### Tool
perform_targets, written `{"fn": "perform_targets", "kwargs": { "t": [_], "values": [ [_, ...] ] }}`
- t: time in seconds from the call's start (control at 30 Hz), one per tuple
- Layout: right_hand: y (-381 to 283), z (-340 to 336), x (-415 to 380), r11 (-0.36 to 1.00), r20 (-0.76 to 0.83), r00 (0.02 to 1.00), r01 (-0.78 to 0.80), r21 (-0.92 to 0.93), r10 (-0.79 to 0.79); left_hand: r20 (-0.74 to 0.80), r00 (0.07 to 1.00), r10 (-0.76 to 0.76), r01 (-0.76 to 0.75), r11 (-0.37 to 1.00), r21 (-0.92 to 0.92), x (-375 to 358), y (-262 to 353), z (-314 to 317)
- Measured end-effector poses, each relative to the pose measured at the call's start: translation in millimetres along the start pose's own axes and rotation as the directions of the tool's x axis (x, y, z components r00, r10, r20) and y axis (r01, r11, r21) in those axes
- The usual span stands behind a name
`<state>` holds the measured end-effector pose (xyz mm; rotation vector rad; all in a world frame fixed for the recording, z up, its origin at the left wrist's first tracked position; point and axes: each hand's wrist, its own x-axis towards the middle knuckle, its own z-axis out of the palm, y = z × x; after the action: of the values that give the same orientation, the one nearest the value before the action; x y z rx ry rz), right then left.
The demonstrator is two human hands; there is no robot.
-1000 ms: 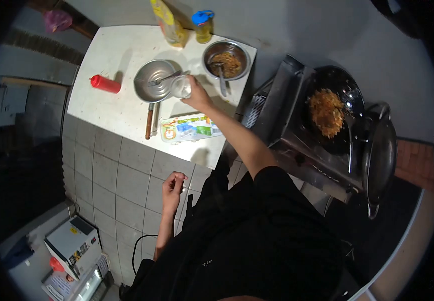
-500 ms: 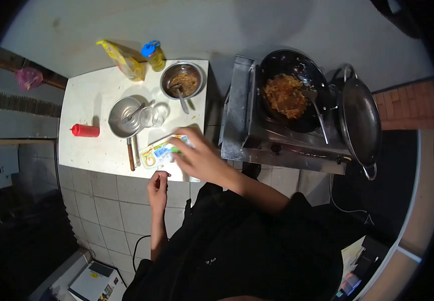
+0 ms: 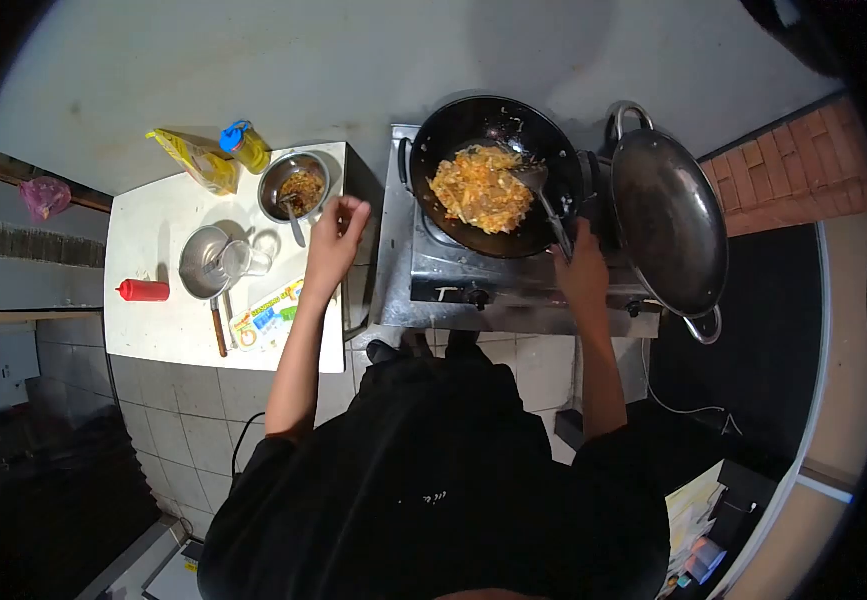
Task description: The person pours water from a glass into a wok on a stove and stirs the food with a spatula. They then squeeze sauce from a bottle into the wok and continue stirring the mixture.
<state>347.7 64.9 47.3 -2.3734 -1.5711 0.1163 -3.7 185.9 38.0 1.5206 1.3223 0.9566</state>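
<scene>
My right hand [image 3: 581, 265] is closed on the handle of a metal spatula [image 3: 552, 215], whose blade rests in the black wok [image 3: 443, 130] on the stove. Orange-yellow noodle-like food [image 3: 483, 190] lies in the wok. My left hand [image 3: 333, 245] hovers near the right edge of the white table, close to the metal bowl [image 3: 265, 190] with chopped food and a spoon. Its fingers are curled together, and whatever they hold, if anything, is hidden.
A second wok [image 3: 668, 205] stands at the right. On the white table [image 3: 158, 335] are a red bottle [image 3: 143, 290], a saucepan [image 3: 193, 275], clear cups [image 3: 238, 260], a printed packet [image 3: 268, 318], a yellow bag [image 3: 198, 165] and a blue-capped bottle [image 3: 245, 150].
My right hand has left the packet and taken hold of the spatula. My left hand has risen from the table's front edge towards the bowl. The view has shifted towards the stove; the food looks paler.
</scene>
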Motion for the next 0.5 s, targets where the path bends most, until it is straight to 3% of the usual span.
{"fn": "perform_targets", "kwargs": {
  "t": [0.1, 0.27, 0.33, 0.5],
  "values": [
    [2, 10, 9, 0.995, 0.066, 0.998, -0.006, 0.1, 0.0, -0.045, 0.996, 0.08, -0.071, 0.984, 0.163, 29, 2, 37],
    [5, 1, 25, 0.997, 0.196, 0.98, 0.005, 0.08, -0.021, -0.026, 0.999, 0.024, -0.017, 0.972, 0.236, 51, -1, 62],
    [7, -6, 33, 0.99, 0.085, 0.992, 0.104, -0.097, -0.096, -0.034, 0.996, 0.079, -0.07, 0.973, 0.22, 53, -4, 63],
    [-9, -49, 61, 0.955, 0.173, 0.978, 0.157, -0.25, -0.116, -0.014, 0.999, 0.036, -0.032, 0.974, 0.224, 65, -7, 63]
  ]
}}
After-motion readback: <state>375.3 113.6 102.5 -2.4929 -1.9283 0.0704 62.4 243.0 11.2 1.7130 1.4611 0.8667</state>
